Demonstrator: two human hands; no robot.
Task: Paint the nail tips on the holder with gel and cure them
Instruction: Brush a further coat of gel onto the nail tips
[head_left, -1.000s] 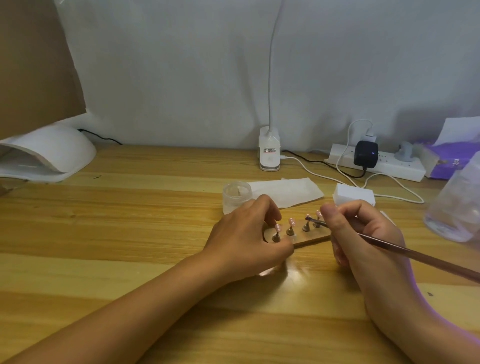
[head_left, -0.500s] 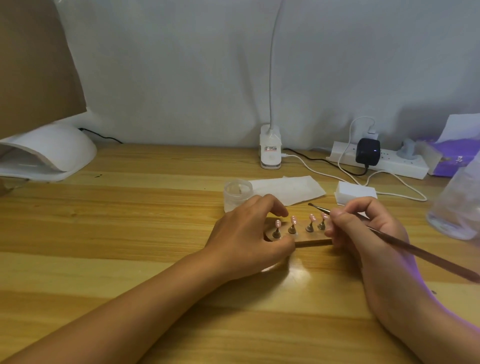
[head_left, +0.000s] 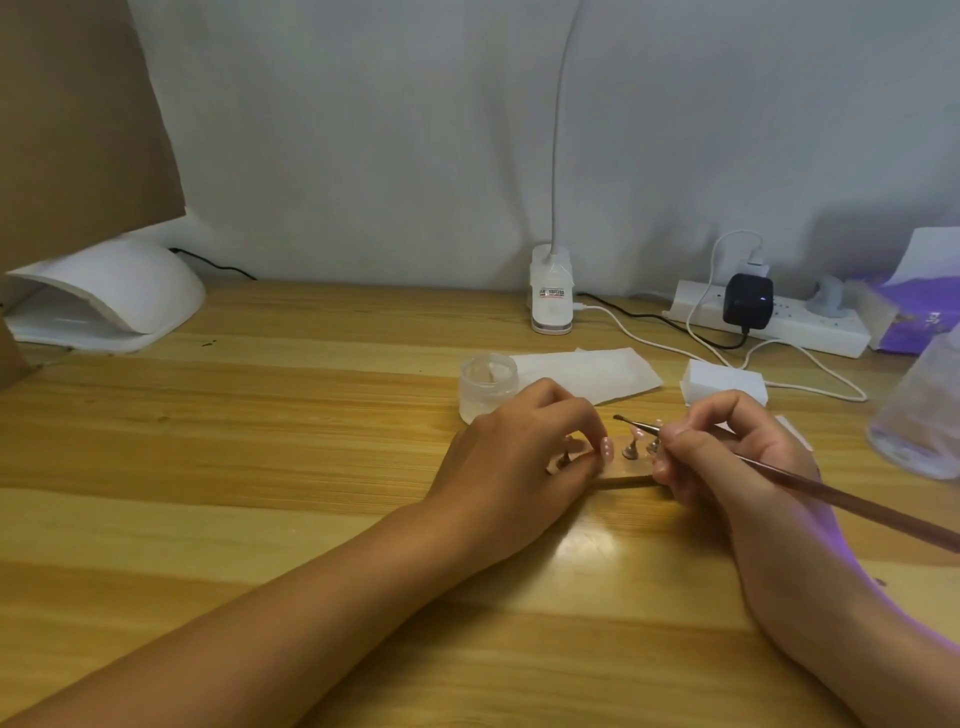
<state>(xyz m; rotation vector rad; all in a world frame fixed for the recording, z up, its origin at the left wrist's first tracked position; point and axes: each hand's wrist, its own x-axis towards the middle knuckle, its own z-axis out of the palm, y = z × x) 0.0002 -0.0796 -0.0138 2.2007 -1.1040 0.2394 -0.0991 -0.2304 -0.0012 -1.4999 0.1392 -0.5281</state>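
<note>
Left hand (head_left: 519, 452) shifted: fingers (head_left: 574, 409) now pinch a tip (head_left: 607, 448) at holder (head_left: 623, 475). Right hand (head_left: 727, 457) grips brush (head_left: 831, 496). Jar (head_left: 488, 387), mid-surface, holds something whitish.

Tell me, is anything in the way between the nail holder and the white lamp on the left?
Nothing visible is. Between the holder and the lamp there is only bare table. The left hand holds the holder's left end, and the jar sits behind it, off that path.

Left hand (head_left: 514, 452) pinching with curled fingers, right hand (head_left: 743, 457) gripping
</note>
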